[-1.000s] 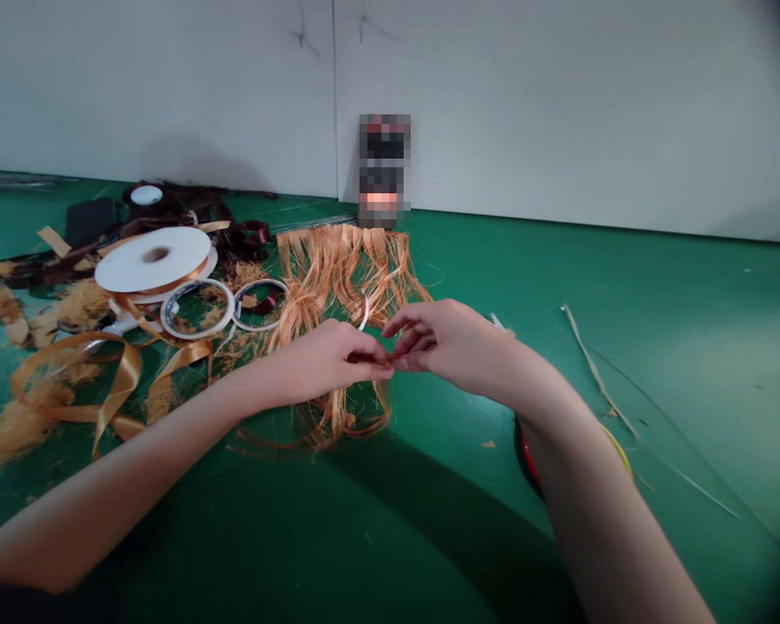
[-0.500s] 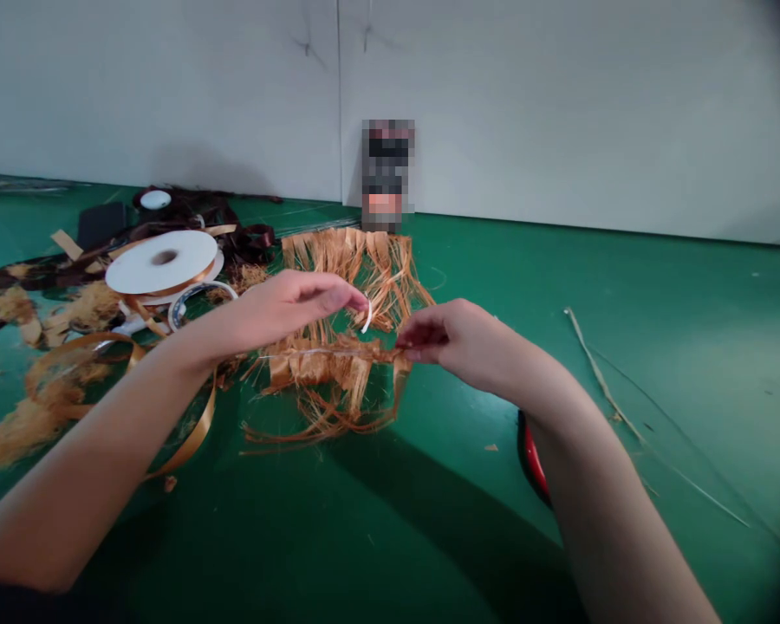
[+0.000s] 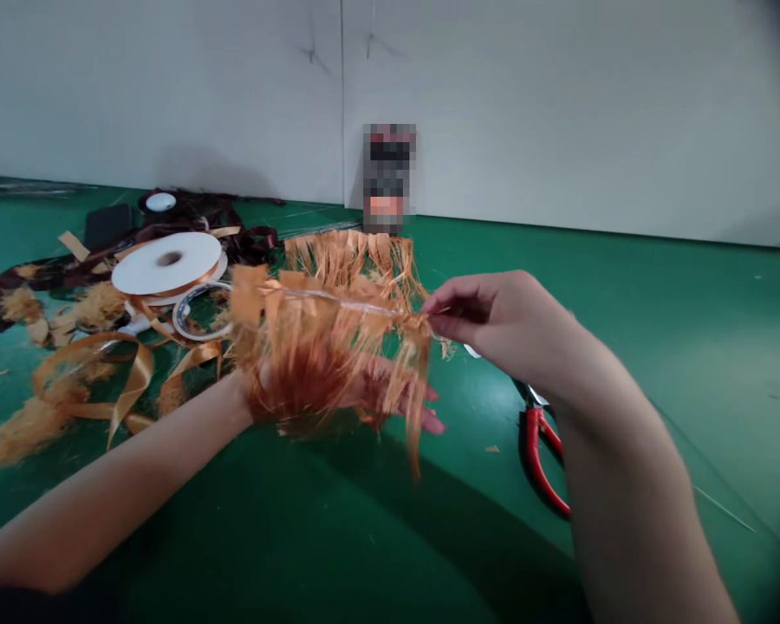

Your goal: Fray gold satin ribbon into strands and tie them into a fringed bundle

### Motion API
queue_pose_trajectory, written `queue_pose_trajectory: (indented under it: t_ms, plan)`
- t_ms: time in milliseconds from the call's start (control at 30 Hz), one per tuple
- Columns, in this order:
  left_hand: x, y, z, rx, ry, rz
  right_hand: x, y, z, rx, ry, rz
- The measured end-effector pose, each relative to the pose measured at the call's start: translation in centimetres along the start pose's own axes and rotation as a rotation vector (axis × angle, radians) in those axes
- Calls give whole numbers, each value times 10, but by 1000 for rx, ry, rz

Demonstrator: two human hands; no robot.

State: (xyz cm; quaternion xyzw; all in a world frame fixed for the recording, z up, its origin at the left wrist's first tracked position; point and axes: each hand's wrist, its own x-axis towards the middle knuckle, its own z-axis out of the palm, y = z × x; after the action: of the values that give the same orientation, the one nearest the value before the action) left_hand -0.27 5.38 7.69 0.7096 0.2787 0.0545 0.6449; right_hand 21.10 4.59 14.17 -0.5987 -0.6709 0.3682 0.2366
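**Obs.: orange fringe strip pinched by right hand, draped over left hand**

Right hand closed in a pinch on one end of the strip, thumb and fingers gripping the clear, shiny band along its top edge. Band ran level toward the viewer's left, with its far end lifted and folded near the left hand. Frayed strands hung from the band, thickest and darkest at mid-length.

Left hand lay behind and beneath the strands, palm mostly hidden. Fingertips showed below the strip, fingers extended. Could not tell whether this hand gripped the strip or only supported it.

Strip was held above a green work mat. All positions below are taken from the held strip:

- Directly beyond: a second fringe strip, lying flat on the mat and partly hidden.
- Right, below the right forearm: red-handled scissors, resting on the mat.
- Left: a narrow tape roll and a wide white ribbon spool, with loops of gold satin ribbon and loose frayed fibres nearer the left forearm.
- Far left: dark brown ribbon in a tangle.
- Farthest: a pixelated upright object against a white wall. Too blurred to identify.
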Motion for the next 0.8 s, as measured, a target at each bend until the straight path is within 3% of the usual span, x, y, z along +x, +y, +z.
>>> queue_pose_trajectory:
  t_ms: [67,133,300,433,600,667,800]
  plan:
    - [1,-8,1,-374,-114,-19,3,5,1,-113,72,14]
    - [2,-15,4,-761,-116,-53,6,9,2,-191,113,32]
    - [7,-18,16,-1159,5,-68,12,17,7,-242,153,46]
    - [7,-14,19,-1254,-56,-124,12,17,7,-276,295,31]
    - [-6,-20,6,-1249,-40,-50,12,19,4,-355,460,98]
    - [-14,-19,-4,-1155,42,-58,15,23,3,-361,475,110]
    - [-34,-6,-34,-824,422,-159,26,35,6,-180,424,102]
